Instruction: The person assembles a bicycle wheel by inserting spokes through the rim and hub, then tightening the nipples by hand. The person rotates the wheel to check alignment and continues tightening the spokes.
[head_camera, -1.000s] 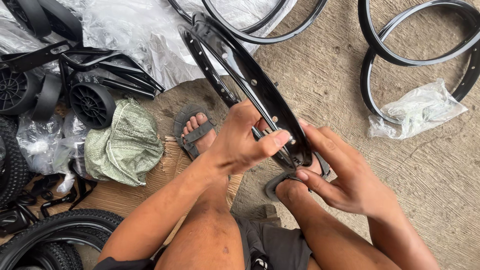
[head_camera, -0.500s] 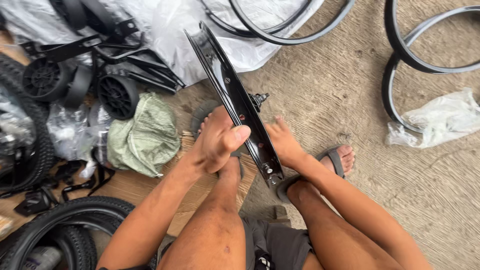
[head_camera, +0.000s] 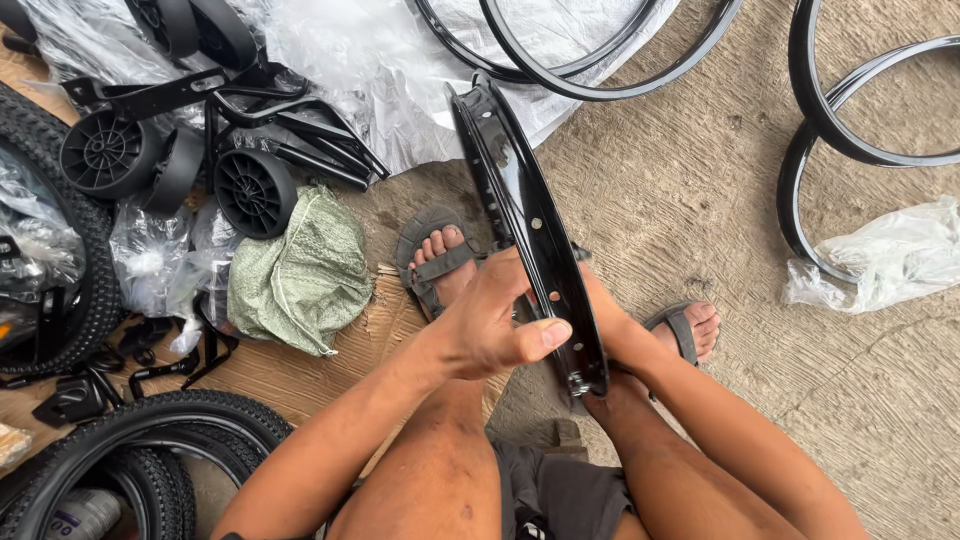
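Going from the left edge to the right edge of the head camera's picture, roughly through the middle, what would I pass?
Black tyre → small black plastic wheel → green woven sack → left hand → black wheel rim held on edge → sandalled foot → clear plastic bag.

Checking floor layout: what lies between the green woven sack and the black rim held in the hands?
In the head view, a sandalled foot rests between the green woven sack and the black rim, partly on a cardboard sheet.

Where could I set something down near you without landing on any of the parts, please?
Bare concrete lies free between the held black rim, the leaning rims and the plastic bag. The left side is crowded: small wheels, green sack, tyres.
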